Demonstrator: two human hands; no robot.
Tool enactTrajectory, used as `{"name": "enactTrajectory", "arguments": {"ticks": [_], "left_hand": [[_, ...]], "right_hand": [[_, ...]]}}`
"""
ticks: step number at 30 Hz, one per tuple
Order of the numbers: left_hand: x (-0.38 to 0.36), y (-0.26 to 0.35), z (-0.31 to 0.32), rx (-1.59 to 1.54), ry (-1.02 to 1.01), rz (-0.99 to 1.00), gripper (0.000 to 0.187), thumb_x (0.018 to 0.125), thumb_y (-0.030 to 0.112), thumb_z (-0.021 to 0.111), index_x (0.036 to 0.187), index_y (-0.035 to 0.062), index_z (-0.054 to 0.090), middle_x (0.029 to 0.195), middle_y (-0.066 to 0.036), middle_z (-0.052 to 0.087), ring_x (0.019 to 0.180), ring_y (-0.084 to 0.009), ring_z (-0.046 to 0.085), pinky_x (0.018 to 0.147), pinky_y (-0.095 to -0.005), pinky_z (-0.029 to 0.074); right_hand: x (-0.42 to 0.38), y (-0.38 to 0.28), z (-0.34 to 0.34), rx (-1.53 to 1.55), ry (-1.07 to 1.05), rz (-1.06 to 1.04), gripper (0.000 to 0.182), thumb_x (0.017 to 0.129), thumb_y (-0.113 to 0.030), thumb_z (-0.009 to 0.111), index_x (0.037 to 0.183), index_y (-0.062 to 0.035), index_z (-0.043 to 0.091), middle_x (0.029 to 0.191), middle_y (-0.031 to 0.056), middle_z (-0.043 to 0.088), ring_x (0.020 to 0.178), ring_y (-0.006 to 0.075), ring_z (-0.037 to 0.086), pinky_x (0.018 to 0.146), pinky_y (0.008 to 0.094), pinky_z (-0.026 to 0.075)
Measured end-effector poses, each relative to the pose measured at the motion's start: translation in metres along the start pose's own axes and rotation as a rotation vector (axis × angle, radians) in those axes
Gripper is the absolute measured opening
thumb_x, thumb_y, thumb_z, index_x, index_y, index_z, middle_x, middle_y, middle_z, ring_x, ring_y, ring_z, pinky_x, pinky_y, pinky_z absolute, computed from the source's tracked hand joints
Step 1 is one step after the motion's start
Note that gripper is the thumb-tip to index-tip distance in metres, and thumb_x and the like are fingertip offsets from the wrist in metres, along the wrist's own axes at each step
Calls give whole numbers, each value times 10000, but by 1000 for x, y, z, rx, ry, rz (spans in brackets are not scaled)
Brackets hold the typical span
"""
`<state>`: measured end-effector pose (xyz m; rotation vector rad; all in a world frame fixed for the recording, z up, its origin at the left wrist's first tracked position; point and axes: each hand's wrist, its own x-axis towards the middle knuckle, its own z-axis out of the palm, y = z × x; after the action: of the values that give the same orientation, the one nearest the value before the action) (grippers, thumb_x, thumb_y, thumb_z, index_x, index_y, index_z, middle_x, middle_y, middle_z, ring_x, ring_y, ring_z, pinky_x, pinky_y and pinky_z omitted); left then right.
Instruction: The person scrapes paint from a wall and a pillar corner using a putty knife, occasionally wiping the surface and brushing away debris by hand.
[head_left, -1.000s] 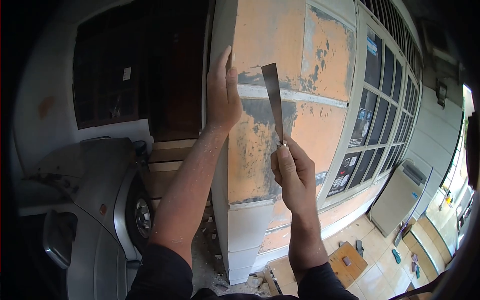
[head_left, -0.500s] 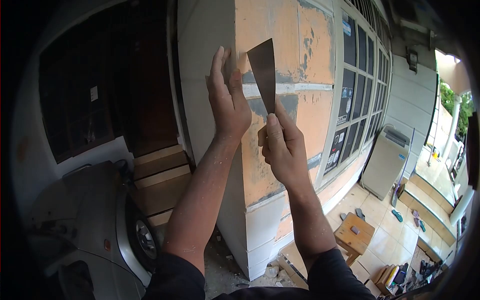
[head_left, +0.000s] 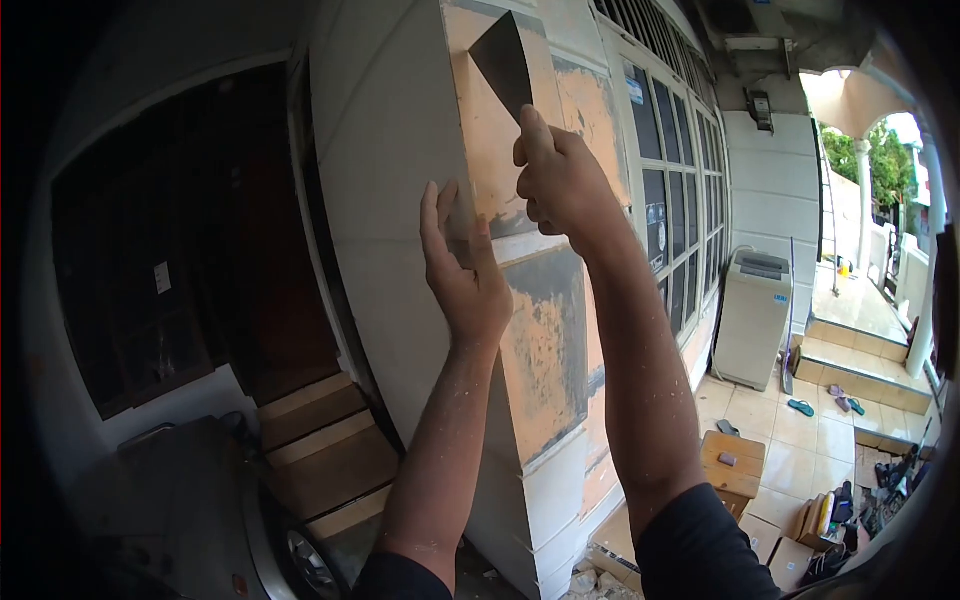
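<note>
My right hand point(head_left: 560, 180) is wrapped round the handle end of a metal scraper point(head_left: 503, 65), its wide dark blade pointing up against the upper part of an orange wall face point(head_left: 480, 130) with grey patches. Lower and to the left, my left hand point(head_left: 465, 275) rests at the wall's corner edge, fingers spread and pointing up, with nothing held in it. A pale horizontal band point(head_left: 530, 244) crosses the wall beside its fingertips.
Right of the wall face are a barred window point(head_left: 668, 180), a washing machine point(head_left: 752, 318), a wooden stool point(head_left: 733, 462) and sandals point(head_left: 801, 408). Steps point(head_left: 325, 440) and a parked vehicle point(head_left: 180, 500) lie at the left. Boxes point(head_left: 790, 560) stand at the lower right.
The scraper and my right hand have moved up the wall. My left hand sits lower along the corner. The view has tilted and shifted, showing more of the upper wall.
</note>
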<state>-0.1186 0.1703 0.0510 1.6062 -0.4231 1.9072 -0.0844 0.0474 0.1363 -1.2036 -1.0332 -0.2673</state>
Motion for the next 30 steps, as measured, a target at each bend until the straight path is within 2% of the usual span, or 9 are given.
{"name": "enactTrajectory", "arguments": {"ticks": [2, 8, 15, 17, 18, 21, 22, 24, 30], "left_hand": [[-1, -2, 1, 28, 18, 14, 557, 1122, 157, 499, 1609, 8, 274, 1539, -229, 493, 1415, -311, 518, 1140, -412, 477], [0, 0, 2, -36, 95, -35, 522, 1146, 214, 446, 1601, 11, 289, 1491, -235, 544, 1353, -309, 574, 1076, -412, 522], [-5, -1, 0, 126, 99, -5, 469, 1119, 153, 497, 1547, -2, 382, 1451, -225, 584, 1342, -348, 596, 1123, -452, 517], [-7, -10, 1, 132, 107, 2, 446, 1113, 150, 513, 1521, -7, 424, 1445, -220, 593, 1343, -351, 597, 1118, -450, 514], [-7, -12, 2, 150, 121, 20, 425, 1107, 148, 530, 1496, -12, 467, 1439, -215, 602, 1344, -354, 598, 1112, -448, 510], [-9, -6, -2, 298, 134, 117, 399, 1095, 139, 558, 1461, -16, 518, 1412, -214, 625, 1325, -356, 614, 1092, -445, 506], [-8, -9, -1, 287, 143, 125, 389, 1089, 150, 572, 1441, -14, 541, 1391, -213, 640, 1304, -354, 627, 1078, -442, 501], [-9, -9, 1, 284, 155, 101, 393, 1088, 158, 572, 1439, -16, 538, 1372, -210, 646, 1295, -346, 630, 1073, -442, 506], [-8, -10, 0, 250, 117, 69, 393, 1085, 165, 576, 1431, -19, 544, 1389, -209, 626, 1285, -330, 634, 1065, -438, 526]], "right_hand": [[-4, 11, 1, -155, 45, -114, 627, 1134, -435, 404, 871, 84, 637, 749, 279, 653, 748, 443, 660, 772, 500, 518], [-100, 70, 7, -103, -13, 83, 571, 1147, -398, 387, 884, 54, 614, 737, 236, 615, 749, 331, 659, 758, 465, 504], [6, -16, 4, -124, -19, 30, 618, 1136, -491, 367, 877, 17, 605, 630, 90, 565, 455, 199, 560, 482, 368, 475], [-20, 25, 5, -248, 59, -121, 609, 1136, -449, 393, 908, 78, 599, 731, 274, 636, 701, 433, 666, 713, 488, 526], [-49, 40, 7, -262, 81, -92, 565, 1136, -403, 411, 932, 87, 603, 828, 340, 640, 845, 515, 648, 804, 523, 503], [-109, 85, 9, -241, 25, -1, 524, 1141, -366, 403, 961, 73, 625, 769, 270, 626, 775, 374, 693, 742, 483, 510], [-100, 81, 13, -238, 4, -13, 524, 1141, -366, 403, 961, 73, 625, 769, 270, 626, 775, 374, 693, 742, 483, 510], [-75, 63, 6, -170, 27, -70, 548, 1136, -496, 389, 821, -71, 533, 608, 1, 467, 499, 97, 479, 454, 289, 394], [43, -43, -7, 21, -74, 11, 502, 1119, -521, 434, 902, -77, 524, 604, -40, 387, 462, 87, 373, 419, 269, 285]]}}
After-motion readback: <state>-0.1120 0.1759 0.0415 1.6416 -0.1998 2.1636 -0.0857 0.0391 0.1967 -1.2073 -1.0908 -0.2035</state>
